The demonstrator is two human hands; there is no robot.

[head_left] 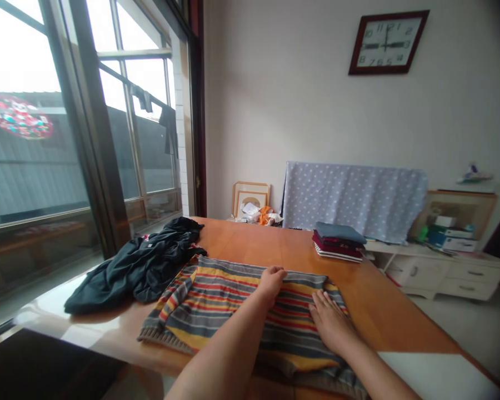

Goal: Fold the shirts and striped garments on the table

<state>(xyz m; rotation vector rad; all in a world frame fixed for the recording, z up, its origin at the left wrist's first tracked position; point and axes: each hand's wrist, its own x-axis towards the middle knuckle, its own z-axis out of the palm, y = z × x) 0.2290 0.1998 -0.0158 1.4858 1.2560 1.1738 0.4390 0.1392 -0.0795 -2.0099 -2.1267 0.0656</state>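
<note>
A striped knit sweater [241, 311] in grey, yellow and red lies folded flat on the wooden table [370, 300]. My left hand [271, 283] is curled at the sweater's far edge, its fingers closed on the knit fabric. My right hand [329, 322] rests flat on the sweater's right half, fingers spread and holding nothing. To the left of the sweater lies a crumpled dark navy garment [141, 272], touching neither hand. A neat stack of folded clothes [339, 241] sits farther back on the table.
The table's left edge runs along a large window [33, 166]. A white sheet or board [437, 375] lies at the near right corner. Behind the table are a polka-dot cloth [354, 203], picture frames [250, 199] and a white low cabinet [437, 272].
</note>
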